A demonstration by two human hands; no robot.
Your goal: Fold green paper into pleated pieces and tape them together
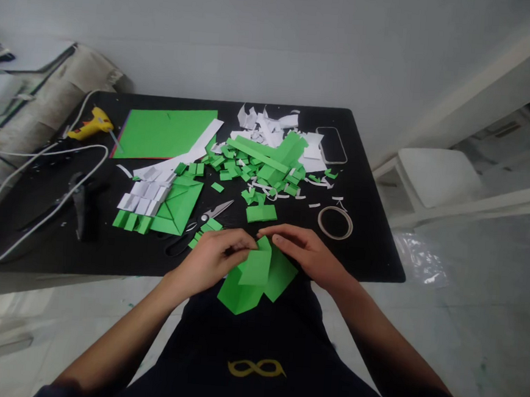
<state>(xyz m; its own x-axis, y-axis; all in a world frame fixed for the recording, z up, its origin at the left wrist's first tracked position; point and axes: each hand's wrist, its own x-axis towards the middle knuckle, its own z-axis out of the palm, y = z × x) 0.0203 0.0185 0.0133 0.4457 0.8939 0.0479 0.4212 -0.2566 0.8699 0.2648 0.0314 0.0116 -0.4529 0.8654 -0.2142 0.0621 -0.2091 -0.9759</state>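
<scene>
At the near edge of the black table, my left hand pinches the folded green paper along its upper left side. My right hand has its thumb and fingers closed on the top right of the same paper. The lower flaps of the paper hang over the edge above my lap. Just beyond my hands lies a small folded green piece. Black-handled scissors rest partly open left of it, with small green pieces beside the blades.
Cut green strips and white paper scraps pile up mid-table. A tape roll lies at right. Left are green sheets, a folded white-and-green stack, a yellow glue gun and its looping white cable. A white stool stands right.
</scene>
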